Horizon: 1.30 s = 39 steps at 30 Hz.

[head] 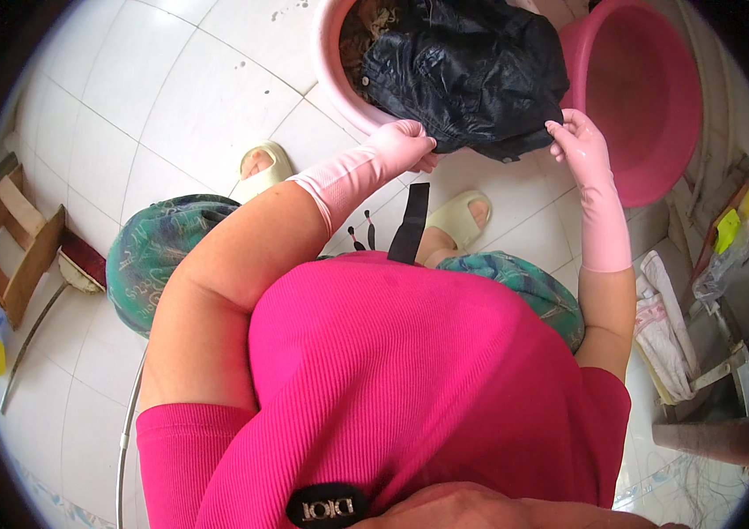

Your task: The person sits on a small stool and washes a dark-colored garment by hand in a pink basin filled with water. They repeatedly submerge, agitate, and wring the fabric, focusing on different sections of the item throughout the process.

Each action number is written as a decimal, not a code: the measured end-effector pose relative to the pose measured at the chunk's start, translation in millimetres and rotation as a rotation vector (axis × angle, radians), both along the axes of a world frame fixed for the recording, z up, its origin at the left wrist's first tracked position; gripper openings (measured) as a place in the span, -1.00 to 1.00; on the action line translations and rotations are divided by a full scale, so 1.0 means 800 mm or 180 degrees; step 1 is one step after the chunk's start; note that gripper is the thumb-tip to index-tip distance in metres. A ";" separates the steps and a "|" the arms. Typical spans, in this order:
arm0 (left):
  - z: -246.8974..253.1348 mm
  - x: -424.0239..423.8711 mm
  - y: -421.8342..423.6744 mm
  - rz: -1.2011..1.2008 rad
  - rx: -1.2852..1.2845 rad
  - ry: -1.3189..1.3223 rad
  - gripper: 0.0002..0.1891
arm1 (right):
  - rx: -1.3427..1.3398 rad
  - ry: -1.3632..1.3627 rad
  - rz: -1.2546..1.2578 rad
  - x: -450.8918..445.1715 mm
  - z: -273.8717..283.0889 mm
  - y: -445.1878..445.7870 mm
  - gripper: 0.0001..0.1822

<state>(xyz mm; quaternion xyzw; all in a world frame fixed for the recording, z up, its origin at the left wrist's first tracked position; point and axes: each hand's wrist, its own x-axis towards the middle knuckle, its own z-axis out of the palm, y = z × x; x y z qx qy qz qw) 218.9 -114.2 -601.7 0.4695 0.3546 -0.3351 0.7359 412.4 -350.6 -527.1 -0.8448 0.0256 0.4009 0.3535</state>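
A wet black garment (460, 73) with small buttons is spread over a round pink plastic basin (331, 73), its lower edge hanging over the near rim. My left hand (404, 145), in a long pink rubber glove, pinches the garment's lower left edge. On the right, my right hand (573, 135), gloved the same way, grips its lower right corner between thumb and fingers. Brownish cloth (374, 26) shows inside the basin, left of the garment. What lies beneath the black fabric is hidden.
A deeper pink tub (685, 112) stands right of the basin. Slippered feet rest on the white tiled floor (169, 112). At the left are a wooden stool (14, 244) and a long-handled brush or broom (80, 264). A white towel (665, 330) hangs at the right.
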 end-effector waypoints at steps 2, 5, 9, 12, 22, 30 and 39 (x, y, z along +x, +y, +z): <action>-0.005 -0.007 -0.005 0.0302 0.0044 -0.0218 -0.79 | -0.0061 -0.0024 0.0073 0.000 -0.002 0.001 -0.86; 0.007 -0.008 -0.005 -0.0312 0.1376 -0.1210 -0.79 | -0.0157 -0.0051 0.0160 0.001 -0.006 -0.002 -0.85; 0.039 -0.002 -0.007 -0.0254 0.1803 -0.1728 -0.77 | -0.0543 -0.1056 0.0714 -0.001 -0.013 -0.006 -0.71; 0.029 -0.006 -0.011 -0.0123 0.2220 -0.2130 -0.77 | -0.0517 -0.2304 0.1367 -0.014 0.028 0.040 -0.59; 0.034 -0.007 -0.013 -0.0254 0.2211 -0.2001 -0.76 | -0.0829 -0.2118 0.3201 -0.042 0.012 0.146 -0.74; 0.029 -0.003 -0.010 -0.0264 0.1539 -0.1290 -0.76 | 0.0640 -0.2490 0.1774 -0.005 0.024 0.116 -0.83; 0.000 -0.001 -0.038 -0.0331 0.0142 -0.1047 -0.78 | 0.0116 -0.1692 -0.0047 0.045 0.012 0.022 -0.74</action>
